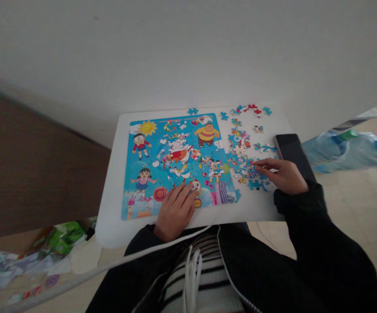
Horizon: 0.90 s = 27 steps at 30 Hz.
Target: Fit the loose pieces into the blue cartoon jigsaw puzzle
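Note:
A blue jigsaw puzzle board [145, 161] with cartoon figures lies on the white table. My left hand [177, 211] rests flat on its lower edge, fingers stretched out and holding nothing. To the right of the board is a heap of loose jigsaw pieces [240, 167]. Over that heap my right hand [282, 174] has thumb and forefinger pinched together at the pieces. Whether a piece is between those fingertips is too small to make out. A pale piece [240, 150] lies wrong side up near the heap's middle.
A dark phone [291, 150] lies at the table's [110, 208] right side. Single pieces [193, 111] are scattered along the back edge, against the wall [188, 52]. Wrapped plastic bottles [348, 150] stand to the right. A white cord [136, 256] crosses before my body.

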Motion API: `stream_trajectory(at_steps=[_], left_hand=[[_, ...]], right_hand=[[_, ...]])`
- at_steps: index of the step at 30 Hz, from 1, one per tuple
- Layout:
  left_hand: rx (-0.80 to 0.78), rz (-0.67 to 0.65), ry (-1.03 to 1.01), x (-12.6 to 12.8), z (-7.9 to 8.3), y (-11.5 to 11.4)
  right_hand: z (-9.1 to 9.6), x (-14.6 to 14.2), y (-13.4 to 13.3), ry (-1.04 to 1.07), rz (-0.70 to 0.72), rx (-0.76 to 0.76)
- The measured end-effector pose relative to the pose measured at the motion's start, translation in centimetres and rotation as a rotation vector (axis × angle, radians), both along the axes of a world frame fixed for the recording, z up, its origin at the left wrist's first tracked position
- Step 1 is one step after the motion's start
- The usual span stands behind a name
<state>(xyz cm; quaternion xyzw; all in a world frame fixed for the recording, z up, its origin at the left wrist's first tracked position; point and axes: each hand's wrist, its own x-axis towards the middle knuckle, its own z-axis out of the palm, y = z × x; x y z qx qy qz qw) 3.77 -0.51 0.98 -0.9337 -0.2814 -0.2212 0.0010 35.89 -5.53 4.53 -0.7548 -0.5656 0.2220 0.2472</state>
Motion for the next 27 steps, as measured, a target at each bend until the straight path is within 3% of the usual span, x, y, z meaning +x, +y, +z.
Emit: stream_trajectory(at_steps=[5,10,16,24,27], left_hand=[[0.023,-0.024,0.004,0.1,0.0,0.2],[0.044,-0.037,0.016,0.0,-0.1,0.4],[0.041,-0.044,0.015,-0.1,-0.1,0.5],[0.039,-0.049,0.024,-0.2,-0.1,0.6],[0.043,-0.049,0.034,-0.1,0.0,0.6]], right_hand=[[-0.5,3.5,0.5,0.056,-0.274,0.084],[-0.9,4.5,1.8,-0.067,-0.297,0.102],[-0.5,3.4,2.3,-0.367,-0.164,0.075],[0.4,-0.7,0.8,-0.262,0.367,-0.041],[0.2,-2.1,0.2,-0.283,0.427,-0.071]])
